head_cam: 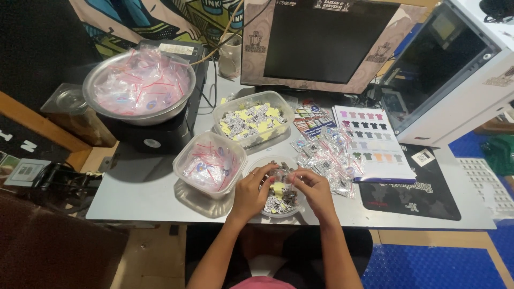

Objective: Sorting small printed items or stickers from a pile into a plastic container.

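Both my hands meet over a small round clear bowl [267,213] at the front of the grey table. The bowl holds several small printed paper tags, white and yellow. My left hand [251,191] and my right hand [315,190] pinch between them a small clear bag with a yellow tag [278,187] in it. Left of the bowl stands a clear plastic tub [184,160] of small zip bags with red seal lines. Behind it another clear tub [286,109] is full of white and yellow tags.
A metal basin [99,77] of zip bags rests on a black box at the back left. A pile of filled clear bags [324,158] lies right of the bowl, beside a shirt colour chart [375,142] and a black mat [423,195]. A dark monitor [321,43] stands behind.
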